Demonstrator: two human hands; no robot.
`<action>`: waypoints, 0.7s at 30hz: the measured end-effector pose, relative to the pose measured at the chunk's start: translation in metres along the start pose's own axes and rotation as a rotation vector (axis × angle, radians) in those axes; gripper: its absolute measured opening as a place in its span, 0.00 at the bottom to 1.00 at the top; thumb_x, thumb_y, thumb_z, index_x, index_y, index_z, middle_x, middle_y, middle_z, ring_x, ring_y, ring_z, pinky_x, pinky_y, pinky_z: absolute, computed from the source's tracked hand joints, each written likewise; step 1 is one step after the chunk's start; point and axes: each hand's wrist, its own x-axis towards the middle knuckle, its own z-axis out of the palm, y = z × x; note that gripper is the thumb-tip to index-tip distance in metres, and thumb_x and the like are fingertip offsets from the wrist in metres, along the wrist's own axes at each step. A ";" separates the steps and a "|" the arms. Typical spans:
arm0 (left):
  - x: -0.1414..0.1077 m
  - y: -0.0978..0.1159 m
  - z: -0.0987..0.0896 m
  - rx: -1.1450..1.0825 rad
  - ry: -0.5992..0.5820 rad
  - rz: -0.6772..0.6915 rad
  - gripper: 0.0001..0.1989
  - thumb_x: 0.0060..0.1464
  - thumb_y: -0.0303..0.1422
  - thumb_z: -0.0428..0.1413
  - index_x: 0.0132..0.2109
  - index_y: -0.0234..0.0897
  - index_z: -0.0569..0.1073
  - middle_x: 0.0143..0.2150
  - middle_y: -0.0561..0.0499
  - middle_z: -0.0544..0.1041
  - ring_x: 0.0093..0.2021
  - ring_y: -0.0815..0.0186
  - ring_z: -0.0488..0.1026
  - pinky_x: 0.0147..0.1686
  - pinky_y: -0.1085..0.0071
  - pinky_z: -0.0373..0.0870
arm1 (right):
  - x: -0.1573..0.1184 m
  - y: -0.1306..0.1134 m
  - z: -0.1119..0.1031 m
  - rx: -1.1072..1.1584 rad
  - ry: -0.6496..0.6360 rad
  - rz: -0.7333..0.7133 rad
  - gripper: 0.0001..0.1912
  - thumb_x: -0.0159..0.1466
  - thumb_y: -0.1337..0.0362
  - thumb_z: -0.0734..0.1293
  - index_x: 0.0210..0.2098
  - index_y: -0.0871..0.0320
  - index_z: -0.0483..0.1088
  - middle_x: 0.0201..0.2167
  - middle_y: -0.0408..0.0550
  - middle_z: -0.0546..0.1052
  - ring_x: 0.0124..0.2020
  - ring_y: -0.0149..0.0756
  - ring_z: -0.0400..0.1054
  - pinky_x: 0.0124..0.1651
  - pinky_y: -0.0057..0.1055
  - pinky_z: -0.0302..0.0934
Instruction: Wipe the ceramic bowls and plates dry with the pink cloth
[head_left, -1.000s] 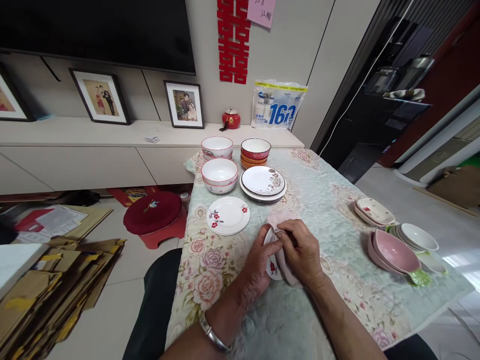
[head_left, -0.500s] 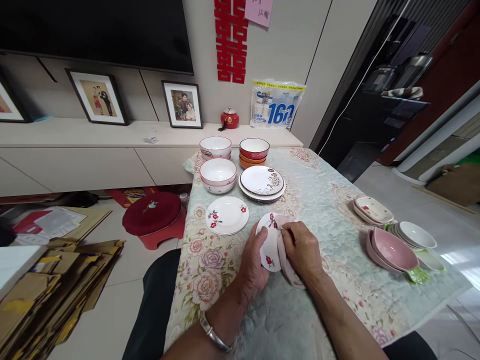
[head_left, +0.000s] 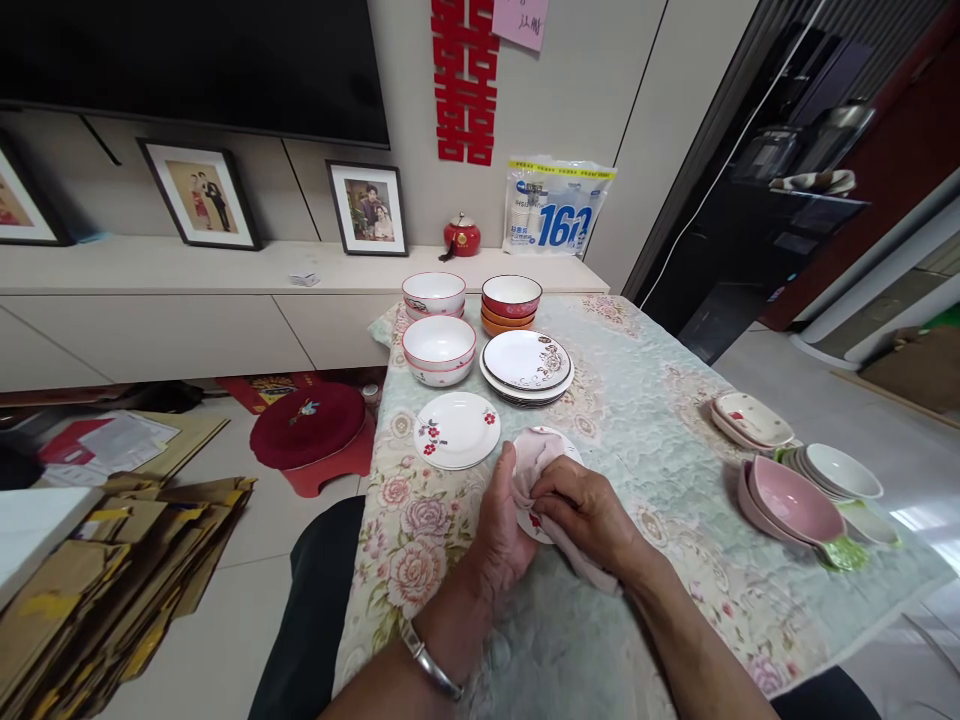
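A small white plate with red flowers (head_left: 565, 444) is tilted between my hands above the table. My left hand (head_left: 501, 530) grips its left edge, the thumb near the rim. In my right hand (head_left: 586, 505) a pale pink cloth (head_left: 534, 455) is bunched and pressed on the plate's face, with its tail hanging below. The cloth covers much of the plate. Just beyond my left hand, flowered white plates (head_left: 457, 428) lie stacked on the tablecloth.
Behind are white bowls (head_left: 439, 345), red and orange bowls (head_left: 511, 297) and larger plates (head_left: 526, 361). To the right lie pink dishes (head_left: 796, 500), white bowls (head_left: 844, 470) and square dishes (head_left: 753, 418). A red stool (head_left: 309, 425) stands left of the table.
My right hand has moved left and slightly down across the plate with the cloth, which now covers the plate's upper left part. My left hand still holds the plate.
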 end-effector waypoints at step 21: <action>0.001 0.002 -0.004 0.028 -0.046 0.009 0.21 0.60 0.43 0.53 0.47 0.29 0.78 0.38 0.42 0.83 0.44 0.54 0.79 0.48 0.63 0.72 | -0.004 -0.005 -0.002 -0.005 -0.074 -0.080 0.07 0.69 0.69 0.63 0.36 0.54 0.72 0.35 0.45 0.73 0.38 0.33 0.69 0.40 0.29 0.63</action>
